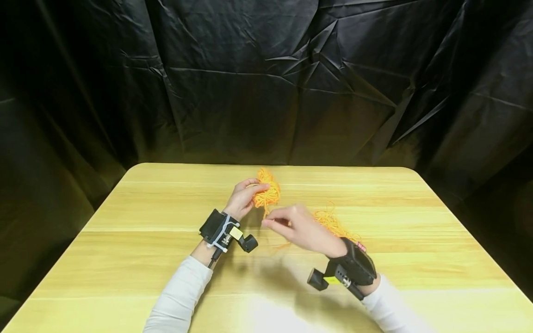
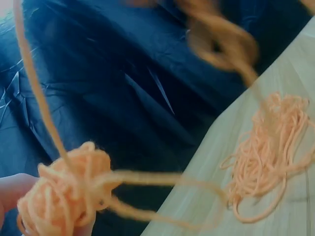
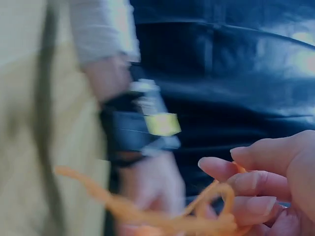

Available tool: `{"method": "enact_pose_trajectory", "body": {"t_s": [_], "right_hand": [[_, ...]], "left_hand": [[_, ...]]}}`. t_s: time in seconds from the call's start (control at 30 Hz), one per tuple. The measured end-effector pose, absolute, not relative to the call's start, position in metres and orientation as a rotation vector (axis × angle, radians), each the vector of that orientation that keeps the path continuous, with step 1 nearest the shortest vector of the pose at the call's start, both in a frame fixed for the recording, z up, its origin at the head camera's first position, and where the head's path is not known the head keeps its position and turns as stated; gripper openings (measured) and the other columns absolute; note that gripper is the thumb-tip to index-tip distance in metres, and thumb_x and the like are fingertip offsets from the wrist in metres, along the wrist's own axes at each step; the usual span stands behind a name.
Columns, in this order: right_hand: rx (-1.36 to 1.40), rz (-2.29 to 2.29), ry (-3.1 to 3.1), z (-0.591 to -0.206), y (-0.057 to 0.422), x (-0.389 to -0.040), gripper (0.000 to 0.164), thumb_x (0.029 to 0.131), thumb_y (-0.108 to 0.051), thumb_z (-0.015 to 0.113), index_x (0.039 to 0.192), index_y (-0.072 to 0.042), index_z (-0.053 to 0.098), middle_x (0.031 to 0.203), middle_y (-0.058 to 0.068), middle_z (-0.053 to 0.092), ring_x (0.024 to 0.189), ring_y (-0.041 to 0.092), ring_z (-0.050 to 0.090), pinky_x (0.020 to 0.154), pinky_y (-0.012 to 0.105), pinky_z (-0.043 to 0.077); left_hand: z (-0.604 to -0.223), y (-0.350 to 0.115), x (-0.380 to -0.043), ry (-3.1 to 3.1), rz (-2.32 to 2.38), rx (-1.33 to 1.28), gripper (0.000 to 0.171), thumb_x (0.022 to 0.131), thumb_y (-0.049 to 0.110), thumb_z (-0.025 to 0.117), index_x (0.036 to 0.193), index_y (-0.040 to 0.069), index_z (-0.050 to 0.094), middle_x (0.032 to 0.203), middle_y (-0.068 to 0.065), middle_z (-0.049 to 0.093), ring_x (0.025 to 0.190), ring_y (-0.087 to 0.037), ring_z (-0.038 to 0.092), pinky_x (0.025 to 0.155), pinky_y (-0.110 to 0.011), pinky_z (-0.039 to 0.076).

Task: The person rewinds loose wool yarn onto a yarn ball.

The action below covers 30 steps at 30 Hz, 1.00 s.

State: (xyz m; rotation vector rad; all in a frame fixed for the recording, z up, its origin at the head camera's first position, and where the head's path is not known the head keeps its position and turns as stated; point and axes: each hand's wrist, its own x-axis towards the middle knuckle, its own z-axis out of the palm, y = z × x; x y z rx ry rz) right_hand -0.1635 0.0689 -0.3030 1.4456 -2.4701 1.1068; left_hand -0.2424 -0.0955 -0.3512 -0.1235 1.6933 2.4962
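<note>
My left hand (image 1: 243, 197) holds a wound bundle of orange yarn (image 1: 268, 190) above the far middle of the table, thumb across its side. In the left wrist view the yarn bundle (image 2: 69, 189) has a strand running upward and a loose loop sticking out to the right. My right hand (image 1: 306, 231), just to the right and nearer me, pinches a yarn strand (image 3: 226, 194) between thumb and fingertips. More of that strand loops about its fingers, and a blurred length trails leftward. Behind the right hand lies a loose heap of yarn (image 1: 333, 223) on the table.
The wooden table (image 1: 137, 222) has rounded far corners. Black sheeting (image 1: 233, 101) hangs behind it. Each wrist wears a black strap with a small camera; the left camera (image 1: 249, 243) and right camera (image 1: 318, 279) jut out toward the middle.
</note>
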Motion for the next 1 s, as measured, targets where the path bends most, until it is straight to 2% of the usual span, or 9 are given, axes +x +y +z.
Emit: {"method": "enact_pose_trajectory", "body": {"t_s": [0.17, 0.27, 0.4, 0.53, 0.6, 0.73, 0.83, 1.0], "right_hand": [[1.305, 1.247, -2.478, -0.271, 0.08, -0.178, 0.011, 0.085, -0.011, 0.059, 0.083, -0.004, 0.068, 0.064, -0.002, 0.059, 0.052, 0.009, 0.044, 0.047, 0.022, 0.038], [1.188, 1.415, -2.485, -0.26, 0.086, -0.194, 0.013, 0.086, -0.014, 0.059, 0.087, -0.004, 0.067, 0.057, 0.001, 0.05, 0.045, 0.016, 0.039, 0.04, 0.024, 0.033], [1.019, 1.618, -2.466, -0.261, 0.093, -0.219, 0.021, 0.088, -0.021, 0.056, 0.094, -0.003, 0.065, 0.053, 0.005, 0.038, 0.041, 0.018, 0.031, 0.038, 0.025, 0.028], [0.874, 1.745, -2.472, -0.274, 0.097, -0.24, 0.025, 0.089, -0.02, 0.055, 0.096, 0.002, 0.064, 0.055, 0.003, 0.04, 0.045, 0.014, 0.032, 0.041, 0.022, 0.027], [0.827, 1.792, -2.473, -0.282, 0.097, -0.247, 0.024, 0.089, -0.016, 0.055, 0.098, 0.004, 0.063, 0.058, 0.002, 0.044, 0.047, 0.012, 0.035, 0.042, 0.021, 0.028], [0.765, 1.962, -2.451, -0.303, 0.097, -0.259, 0.026, 0.089, -0.012, 0.054, 0.106, 0.006, 0.061, 0.063, 0.001, 0.047, 0.05, 0.01, 0.036, 0.045, 0.019, 0.029], [0.698, 2.192, -2.392, -0.322, 0.096, -0.265, 0.031, 0.089, -0.013, 0.053, 0.113, 0.007, 0.056, 0.068, -0.001, 0.05, 0.053, 0.009, 0.038, 0.048, 0.018, 0.03], [0.516, 2.51, -2.247, -0.349, 0.088, -0.262, 0.035, 0.093, -0.006, 0.043, 0.12, 0.017, 0.043, 0.076, -0.007, 0.061, 0.062, 0.003, 0.052, 0.057, 0.016, 0.043]], "left_hand": [[-0.355, -0.095, -0.243, 1.813, 2.344, -0.07, 0.014, 0.081, -0.003, 0.059, 0.089, 0.002, 0.048, 0.082, -0.005, 0.055, 0.064, -0.007, 0.055, 0.051, -0.013, 0.045], [-0.356, -0.094, -0.242, 1.848, 2.259, 0.016, 0.014, 0.081, -0.001, 0.059, 0.09, 0.004, 0.048, 0.081, -0.002, 0.054, 0.065, -0.006, 0.052, 0.048, -0.012, 0.04], [-0.354, -0.095, -0.24, 1.764, 2.204, 0.157, 0.024, 0.084, -0.002, 0.055, 0.105, 0.002, 0.045, 0.089, -0.004, 0.057, 0.07, -0.007, 0.057, 0.051, -0.012, 0.044], [-0.35, -0.097, -0.238, 1.668, 2.173, 0.246, 0.041, 0.085, -0.004, 0.052, 0.124, -0.003, 0.039, 0.1, -0.009, 0.057, 0.071, -0.009, 0.06, 0.048, -0.008, 0.043], [-0.349, -0.097, -0.237, 1.652, 2.151, 0.307, 0.044, 0.085, -0.005, 0.051, 0.128, -0.006, 0.038, 0.102, -0.01, 0.057, 0.074, -0.009, 0.06, 0.053, -0.01, 0.046], [-0.348, -0.097, -0.236, 1.631, 2.12, 0.451, 0.043, 0.085, -0.009, 0.048, 0.126, -0.011, 0.036, 0.102, -0.007, 0.058, 0.086, -0.012, 0.059, 0.075, -0.022, 0.05], [-0.348, -0.097, -0.235, 1.604, 2.14, 0.505, 0.04, 0.084, -0.011, 0.045, 0.123, -0.012, 0.036, 0.099, -0.005, 0.058, 0.088, -0.013, 0.058, 0.078, -0.025, 0.049], [-0.343, -0.094, -0.235, 1.591, 2.274, 0.438, 0.039, 0.086, -0.008, 0.045, 0.124, -0.009, 0.037, 0.1, -0.006, 0.056, 0.089, -0.012, 0.057, 0.078, -0.024, 0.049]]}}
